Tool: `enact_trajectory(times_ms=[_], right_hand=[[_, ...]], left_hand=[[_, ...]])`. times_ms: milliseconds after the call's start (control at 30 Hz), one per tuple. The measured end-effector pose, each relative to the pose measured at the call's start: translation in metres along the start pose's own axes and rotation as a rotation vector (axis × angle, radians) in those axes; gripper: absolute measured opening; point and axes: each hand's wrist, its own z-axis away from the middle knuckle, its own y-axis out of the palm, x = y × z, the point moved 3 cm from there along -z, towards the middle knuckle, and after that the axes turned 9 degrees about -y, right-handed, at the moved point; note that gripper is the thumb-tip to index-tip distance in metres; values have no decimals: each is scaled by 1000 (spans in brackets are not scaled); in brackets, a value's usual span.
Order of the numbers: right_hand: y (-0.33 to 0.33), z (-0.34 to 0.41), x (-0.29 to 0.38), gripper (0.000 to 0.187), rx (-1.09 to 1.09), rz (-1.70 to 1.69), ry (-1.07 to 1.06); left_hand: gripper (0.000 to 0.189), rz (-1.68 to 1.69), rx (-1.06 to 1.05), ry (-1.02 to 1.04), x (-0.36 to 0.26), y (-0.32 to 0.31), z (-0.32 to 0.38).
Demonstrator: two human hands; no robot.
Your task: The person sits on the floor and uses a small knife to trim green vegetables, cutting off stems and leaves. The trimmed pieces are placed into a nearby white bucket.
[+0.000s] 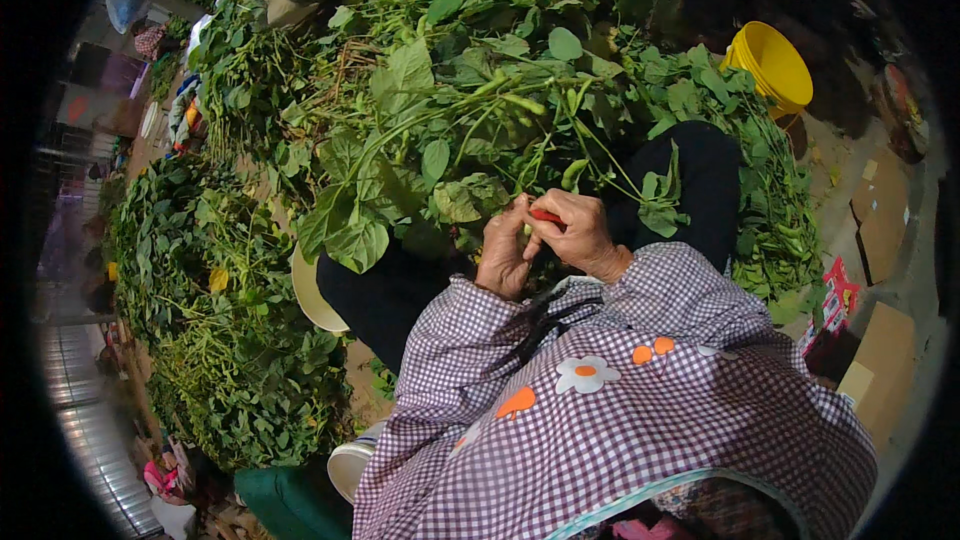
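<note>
My left hand (506, 247) pinches the stems of a leafy soybean plant (405, 116), which spreads out beyond my knees. Close against it, my right hand (581, 229) is closed around a small tool with a red handle (547, 217). The working end of that tool is hidden between my fingers. Plump green pods (525, 103) hang along the stems, and one pod (574, 174) dangles just above my right hand. Behind the plant lies a large heap of cut soybean plants (517, 0).
A yellow bucket (772, 71) tilts at the upper right. More soybean plants (240, 300) are piled on the left. A pale bucket (307, 289) sits by my left knee, and a white container (351, 465) stands below it. Flattened cardboard (881, 367) lies at right.
</note>
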Motion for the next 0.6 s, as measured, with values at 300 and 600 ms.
enact_trajectory(times_ms=[300, 600], right_hand=[[4, 5, -13, 15, -226, -951, 814], [8, 6, -19, 13, -262, -1285, 981]], left_hand=[[19, 92, 22, 123, -4, 15, -1], [24, 11, 103, 169, -7, 17, 1]])
